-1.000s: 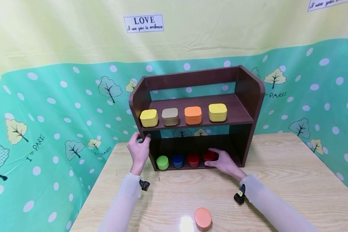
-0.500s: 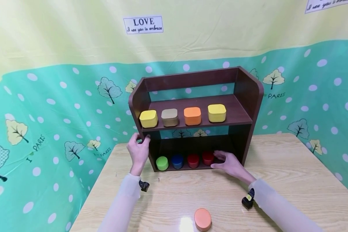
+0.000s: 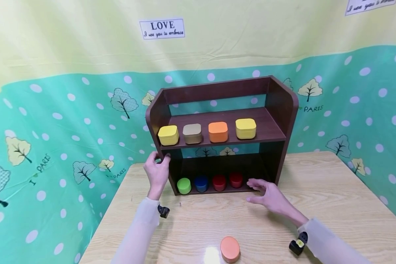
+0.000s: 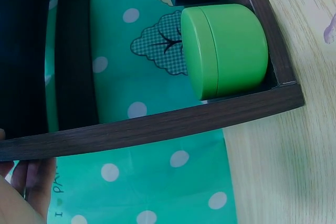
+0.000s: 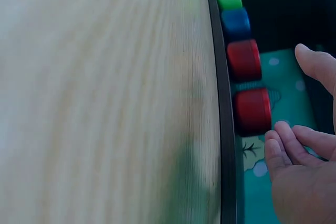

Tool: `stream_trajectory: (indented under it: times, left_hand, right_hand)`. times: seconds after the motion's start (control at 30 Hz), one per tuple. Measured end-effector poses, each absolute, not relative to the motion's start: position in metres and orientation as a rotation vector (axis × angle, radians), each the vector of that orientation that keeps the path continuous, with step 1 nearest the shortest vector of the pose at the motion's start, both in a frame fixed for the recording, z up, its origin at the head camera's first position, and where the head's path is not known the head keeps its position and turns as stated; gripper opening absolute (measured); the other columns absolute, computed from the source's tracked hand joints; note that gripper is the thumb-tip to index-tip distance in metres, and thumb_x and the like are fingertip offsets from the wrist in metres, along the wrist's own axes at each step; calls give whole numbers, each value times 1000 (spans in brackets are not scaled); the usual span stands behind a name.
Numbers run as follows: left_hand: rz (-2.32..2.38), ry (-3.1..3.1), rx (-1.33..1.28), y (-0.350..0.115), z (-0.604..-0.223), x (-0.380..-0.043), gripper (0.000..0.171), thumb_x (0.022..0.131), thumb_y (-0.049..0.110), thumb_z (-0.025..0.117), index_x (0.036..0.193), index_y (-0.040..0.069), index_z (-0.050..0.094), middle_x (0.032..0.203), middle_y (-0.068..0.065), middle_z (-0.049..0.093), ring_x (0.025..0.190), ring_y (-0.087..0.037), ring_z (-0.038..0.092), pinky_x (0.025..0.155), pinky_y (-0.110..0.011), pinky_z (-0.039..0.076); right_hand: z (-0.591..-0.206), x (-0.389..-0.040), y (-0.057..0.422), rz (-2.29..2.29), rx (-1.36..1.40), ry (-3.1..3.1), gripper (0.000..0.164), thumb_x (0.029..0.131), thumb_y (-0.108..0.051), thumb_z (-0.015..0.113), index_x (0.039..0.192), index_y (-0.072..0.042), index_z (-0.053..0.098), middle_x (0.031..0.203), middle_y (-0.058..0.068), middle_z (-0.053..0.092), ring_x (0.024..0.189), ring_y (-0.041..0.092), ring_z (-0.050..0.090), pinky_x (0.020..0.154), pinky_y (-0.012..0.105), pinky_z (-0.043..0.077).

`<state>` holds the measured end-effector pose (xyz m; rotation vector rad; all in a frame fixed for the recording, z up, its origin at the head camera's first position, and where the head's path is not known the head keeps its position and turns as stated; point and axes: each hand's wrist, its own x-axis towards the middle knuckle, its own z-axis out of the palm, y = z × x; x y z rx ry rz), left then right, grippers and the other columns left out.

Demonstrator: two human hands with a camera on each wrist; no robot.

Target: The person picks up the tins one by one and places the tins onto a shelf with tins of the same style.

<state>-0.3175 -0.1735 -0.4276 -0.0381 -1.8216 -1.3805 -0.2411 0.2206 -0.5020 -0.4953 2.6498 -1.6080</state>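
My left hand [image 3: 157, 174] grips the left side panel of a dark brown two-tier shelf [image 3: 282, 106], thumb and fingers on either side of the panel's edge. To the right of the rightmost round red tin [image 3: 236, 180], my right hand [image 3: 272, 198] holds nothing, its fingers spread and apart from that tin in the head view. Along the lower tier stand a green tin [image 4: 231, 51], a blue tin [image 3: 201, 184] and another red tin [image 3: 219, 183]. A coral round tin [image 3: 230, 249] lies on the table near me.
On the upper tier stand a yellow square tin [image 3: 168, 135], a grey-brown one [image 3: 192, 134], an orange one [image 3: 218, 132] and a second yellow one [image 3: 245, 128]. The wooden table [image 3: 333, 205] reaches back to a green patterned curtain [image 3: 95, 117].
My right hand has let go of the rightmost red tin and drawn back to the right and towards me. My left hand keeps its grip on the shelf.
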Motion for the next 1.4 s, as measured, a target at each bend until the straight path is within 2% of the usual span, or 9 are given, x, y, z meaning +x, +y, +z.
stream_trajectory:
  times: [0.17,0.37,0.47,0.6,0.7,0.87,1.03,1.13,1.4]
  left_hand:
    - [-1390,-1831,-44,-175,-429,-317,8,89,2,76,92,-5,73,87,-26,73,77,-15,66,66,-7,52]
    - [-1390,-1845,-34,-175,-428,-317,7,90,1,77,92,-4,73,88,-24,73,75,-3,64,66,-9,53]
    - [-1390,-1847,-36,-175,-428,-317,6,91,2,77,92,-3,73,88,-24,73,74,-1,64,66,-9,52]
    - [-1393,-1849,-36,-175,-428,-318,7,91,2,77,93,-3,73,88,-25,73,76,-9,66,66,-8,52]
    - [-1396,-1848,-41,-175,-429,-318,7,91,2,76,93,-4,73,89,-25,73,77,-16,66,66,-8,53]
    - [-1398,-1843,-42,-175,-430,-317,7,91,3,75,92,-3,73,89,-24,73,75,-7,65,66,-9,53]
    - [-1391,-1850,-39,-175,-429,-316,6,91,3,76,93,-3,73,90,-25,73,75,-2,63,67,-9,53]
    - [-1390,-1851,-38,-175,-430,-317,7,91,3,75,93,-3,73,91,-25,73,76,-4,63,67,-8,53]
    - [-1385,-1843,-39,-175,-429,-317,6,91,1,76,91,-4,73,90,-25,74,76,-11,66,66,-8,52]
  right_hand:
    - [-499,-222,220,-1576,-585,2640,68,91,-19,89,147,6,61,144,24,71,134,44,67,110,27,56]
    - [-495,-201,218,-1566,-652,2558,70,89,-19,90,147,7,60,145,27,69,133,42,67,110,29,58]
    - [-495,-193,217,-1576,-676,2523,72,89,-20,90,147,9,60,144,28,68,133,30,69,111,22,55]
    - [-499,-182,216,-1566,-729,2503,75,88,-22,90,147,10,58,143,26,70,130,10,69,109,14,51]
    - [-502,-174,214,-1545,-750,2489,75,87,-23,91,147,9,59,142,23,71,129,4,67,109,13,49]
    - [-507,-166,211,-1541,-757,2454,73,86,-25,91,147,4,62,140,17,74,129,0,65,109,9,43]
    - [-515,-159,209,-1602,-789,2351,75,85,-22,91,147,7,60,142,23,71,130,-3,64,109,8,42]
    - [-520,-156,208,-1637,-811,2300,76,84,-19,91,147,10,59,142,27,70,131,-3,64,110,8,43]
    - [-524,-149,200,-1620,-832,2242,78,84,-21,92,148,9,58,144,25,69,131,0,63,110,12,48]
